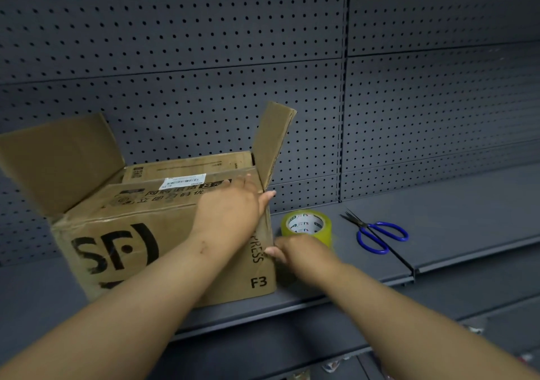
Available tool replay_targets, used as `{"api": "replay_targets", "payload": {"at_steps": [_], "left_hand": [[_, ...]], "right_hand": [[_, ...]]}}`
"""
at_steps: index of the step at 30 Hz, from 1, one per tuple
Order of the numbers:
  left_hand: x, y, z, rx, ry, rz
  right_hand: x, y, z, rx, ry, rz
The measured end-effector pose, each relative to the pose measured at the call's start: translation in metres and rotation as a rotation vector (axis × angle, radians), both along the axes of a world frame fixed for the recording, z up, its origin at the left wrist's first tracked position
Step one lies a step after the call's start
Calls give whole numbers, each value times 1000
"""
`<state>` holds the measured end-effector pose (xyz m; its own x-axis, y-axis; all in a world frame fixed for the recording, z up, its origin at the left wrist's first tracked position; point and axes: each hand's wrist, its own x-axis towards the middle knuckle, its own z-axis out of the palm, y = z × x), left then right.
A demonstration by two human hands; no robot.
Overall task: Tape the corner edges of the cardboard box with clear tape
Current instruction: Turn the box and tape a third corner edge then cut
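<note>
The cardboard box point(131, 219) is brown board, matt and slightly rough, creased and scuffed along its edges. A white paper label point(182, 181) on its top flap looks smooth. Down the box's right front corner a strip of clear tape point(262, 233) gives a faint gloss over the board. The tape roll point(323, 233) is glossy, yellowish clear film wound on a printed white core. The scissors point(377, 233) have dark metal blades and shiny blue handle loops. The shelf point(438, 210) and the pegboard point(204, 58) behind it look like dark grey painted metal, matt and smooth.
</note>
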<state>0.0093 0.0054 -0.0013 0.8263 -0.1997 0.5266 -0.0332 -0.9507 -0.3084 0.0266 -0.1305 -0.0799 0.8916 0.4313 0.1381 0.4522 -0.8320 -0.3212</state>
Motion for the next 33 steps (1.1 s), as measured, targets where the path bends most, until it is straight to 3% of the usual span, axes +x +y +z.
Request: {"api": "replay_targets", "payload": {"at_steps": [2,4,6,11,15,18,22,25,28,33], "left_hand": [[0,1,-1,-42,4,-6],[-1,1,-2,-79,22,-6],[-3,2,-5,-118,38,-17],[-9,7,-8,-201,57,-86],[-19,7,-10,-298,20,-117],[-35,4,-11,-405,-132,-153],[-49,-10,-12,-332,-292,-321],[-53,-33,-9,-276,-243,-404],[-50,-60,-7,-299,-91,-413],[-35,-94,-5,-581,133,-300]], "right_hand": [[11,-24,12,-3,50,-32],[28,-54,21,-62,-38,-163],[46,-77,21,-236,-139,-211],[81,-96,2,-583,-112,-95],[99,-91,-8,-532,-104,-47],[104,-95,-5,-524,-127,66],[95,-105,6,-496,-178,169],[78,-107,18,-354,-123,124],[52,-122,40,35,31,31],[0,-146,74,421,181,87]]}}
